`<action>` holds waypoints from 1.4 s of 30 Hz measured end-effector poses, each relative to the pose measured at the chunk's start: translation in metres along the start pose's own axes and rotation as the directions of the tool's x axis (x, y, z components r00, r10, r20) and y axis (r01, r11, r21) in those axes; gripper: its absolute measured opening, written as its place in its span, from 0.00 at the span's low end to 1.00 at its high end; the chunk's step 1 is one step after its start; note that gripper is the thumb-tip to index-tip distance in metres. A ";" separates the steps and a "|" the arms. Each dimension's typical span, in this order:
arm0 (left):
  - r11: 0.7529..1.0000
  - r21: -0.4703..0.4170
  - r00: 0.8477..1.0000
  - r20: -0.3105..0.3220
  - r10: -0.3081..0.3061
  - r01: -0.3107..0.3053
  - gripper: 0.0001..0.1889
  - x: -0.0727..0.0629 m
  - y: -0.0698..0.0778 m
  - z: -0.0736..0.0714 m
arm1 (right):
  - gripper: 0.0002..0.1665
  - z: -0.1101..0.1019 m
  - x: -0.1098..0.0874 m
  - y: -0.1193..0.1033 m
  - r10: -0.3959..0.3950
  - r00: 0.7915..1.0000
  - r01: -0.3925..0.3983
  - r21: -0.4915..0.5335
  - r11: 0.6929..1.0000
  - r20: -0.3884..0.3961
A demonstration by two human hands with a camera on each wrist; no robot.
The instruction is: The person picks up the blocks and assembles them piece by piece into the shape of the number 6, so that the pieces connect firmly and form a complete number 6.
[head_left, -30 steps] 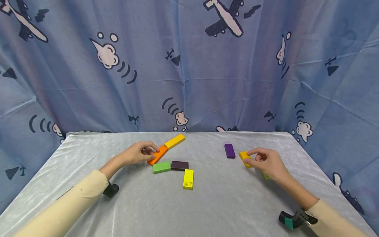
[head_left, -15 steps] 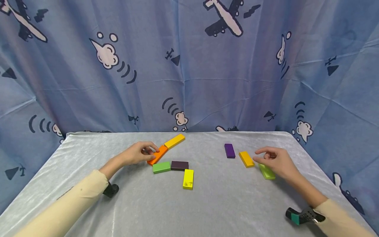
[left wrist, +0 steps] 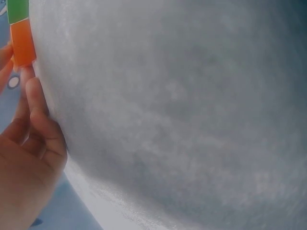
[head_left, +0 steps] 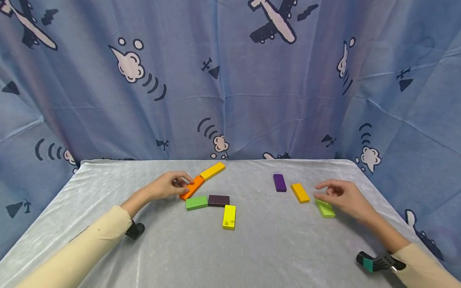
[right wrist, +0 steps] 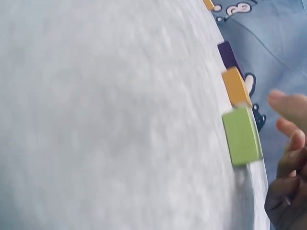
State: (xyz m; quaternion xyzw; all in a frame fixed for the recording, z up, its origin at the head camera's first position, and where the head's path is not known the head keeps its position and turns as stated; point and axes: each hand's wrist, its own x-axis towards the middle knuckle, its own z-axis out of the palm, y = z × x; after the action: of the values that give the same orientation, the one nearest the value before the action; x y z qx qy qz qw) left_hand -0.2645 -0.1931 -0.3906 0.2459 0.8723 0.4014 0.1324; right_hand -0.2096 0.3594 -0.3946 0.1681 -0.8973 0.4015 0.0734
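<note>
My left hand (head_left: 168,186) holds an orange block (head_left: 194,188) between thumb and fingers at the table's left side. That block lies flat, its far end meeting a yellow-orange block (head_left: 213,171). A green block (head_left: 196,203) lies just in front of it, end to end with a dark brown block (head_left: 219,201). Over at the right, my right hand (head_left: 345,197) hovers above a lime block (head_left: 325,209), thumb and forefinger apart and nothing between them. In the right wrist view the lime block (right wrist: 241,136) shows apart from the fingers.
Left of the lime block lie an amber block (head_left: 300,193) and, farther back, a purple block (head_left: 279,183). A bright yellow block (head_left: 229,217) lies near the middle. All rest on a grey cloth-covered table (head_left: 259,248); a blue patterned curtain (head_left: 252,80) hangs behind.
My right hand has moved right, off the amber block to over the lime block, which now shows more fully. The left hand and its orange block stay in place.
</note>
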 end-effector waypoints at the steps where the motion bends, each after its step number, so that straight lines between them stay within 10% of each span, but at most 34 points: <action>1: 1.000 0.002 1.000 0.001 0.000 0.000 0.11 0.000 0.000 0.000 | 0.13 -0.001 0.000 0.002 -0.012 1.000 0.012 0.006 1.000 0.011; 20: 1.000 0.001 1.000 -0.005 -0.008 0.008 0.12 0.002 -0.004 -0.001 | 0.38 -0.024 -0.010 0.026 -0.068 0.960 0.084 -0.047 0.995 0.272; 42: 1.000 0.005 1.000 -0.019 0.018 -0.018 0.12 0.000 -0.001 0.000 | 0.34 -0.024 -0.012 0.022 -0.029 0.961 0.035 -0.017 0.999 0.275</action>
State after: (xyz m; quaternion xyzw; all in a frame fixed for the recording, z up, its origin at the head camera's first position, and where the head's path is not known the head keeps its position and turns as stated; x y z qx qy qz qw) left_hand -0.2647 -0.1942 -0.3915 0.2504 0.8722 0.4027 0.1200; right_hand -0.2064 0.3945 -0.3971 0.2361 -0.9003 0.3632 -0.0435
